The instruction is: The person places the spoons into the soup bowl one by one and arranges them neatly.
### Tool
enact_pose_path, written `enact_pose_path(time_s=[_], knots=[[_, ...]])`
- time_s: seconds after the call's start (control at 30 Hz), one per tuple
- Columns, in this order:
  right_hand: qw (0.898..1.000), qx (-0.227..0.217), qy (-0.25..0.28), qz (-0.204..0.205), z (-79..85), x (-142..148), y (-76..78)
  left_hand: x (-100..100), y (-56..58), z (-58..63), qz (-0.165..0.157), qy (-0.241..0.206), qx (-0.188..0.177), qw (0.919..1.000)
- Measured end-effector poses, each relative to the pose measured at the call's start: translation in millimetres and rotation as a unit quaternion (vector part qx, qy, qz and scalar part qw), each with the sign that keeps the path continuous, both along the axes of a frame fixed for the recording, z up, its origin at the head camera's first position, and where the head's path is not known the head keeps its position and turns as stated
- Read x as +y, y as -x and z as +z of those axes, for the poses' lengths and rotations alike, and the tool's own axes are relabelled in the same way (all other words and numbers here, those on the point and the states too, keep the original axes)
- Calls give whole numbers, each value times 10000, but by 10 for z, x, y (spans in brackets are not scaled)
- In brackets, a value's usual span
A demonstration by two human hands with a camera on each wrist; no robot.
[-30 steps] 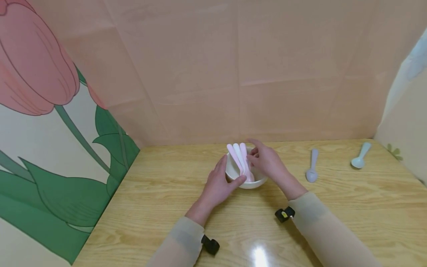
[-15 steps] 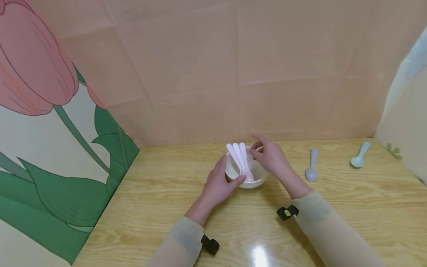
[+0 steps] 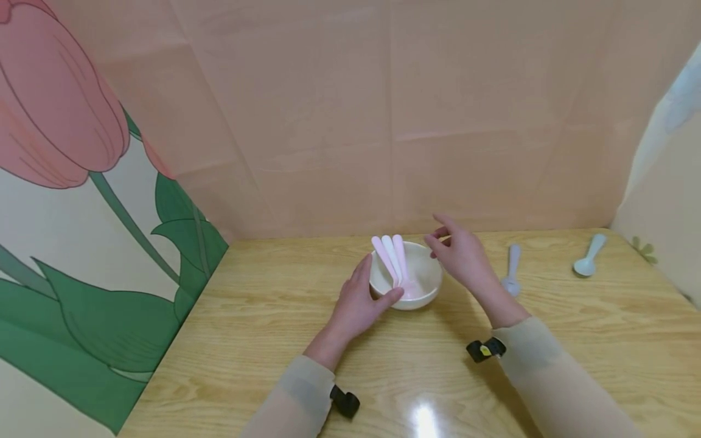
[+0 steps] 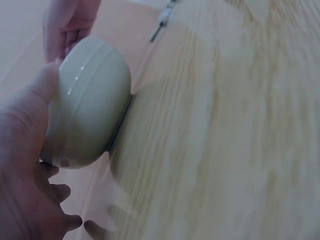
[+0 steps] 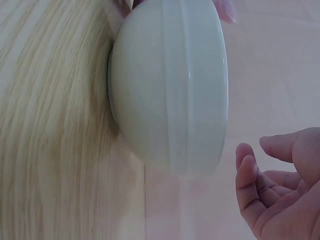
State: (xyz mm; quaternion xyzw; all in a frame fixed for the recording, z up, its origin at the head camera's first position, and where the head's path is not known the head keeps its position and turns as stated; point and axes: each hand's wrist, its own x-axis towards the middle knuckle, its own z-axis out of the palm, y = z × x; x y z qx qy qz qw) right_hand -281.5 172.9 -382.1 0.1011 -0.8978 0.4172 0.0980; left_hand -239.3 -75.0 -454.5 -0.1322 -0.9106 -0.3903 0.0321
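A cream bowl (image 3: 426,267) stands on the wooden table, with three spoons leaning in it: a pink spoon (image 3: 384,259), a white spoon (image 3: 390,248) and another pink spoon (image 3: 402,261). My left hand (image 3: 356,304) holds the bowl's left side, thumb at the near rim and fingers round the wall. In the left wrist view the bowl (image 4: 95,107) sits between thumb and fingers. Just off the bowl's right rim hovers my right hand (image 3: 462,258), loosely bent and holding nothing. The right wrist view shows this hand (image 5: 280,190) apart from the bowl (image 5: 170,90).
To the right on the table (image 3: 246,340) lie a lavender spoon (image 3: 513,261), its bowl end partly behind my right wrist, and a pale blue-green spoon (image 3: 590,255). A pinkish backdrop (image 3: 328,152) rises behind the table, and a tulip-printed panel (image 3: 109,243) borders the left.
My right hand has drawn away from the spoons, moving right and out past the bowl's rim. The left hand, bowl and spoons stay in place.
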Motion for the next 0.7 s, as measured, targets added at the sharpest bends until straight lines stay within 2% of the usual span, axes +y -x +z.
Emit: enact_pose_path(time_s=[0.37,0.7], knots=[[9995,158,-57,-269,9,365,-76,-6,23,-47,37,-10,-17,10000],[9985,156,-207,-485,-29,700,-132,-8,-2,-25,29,-51,-41,10000]])
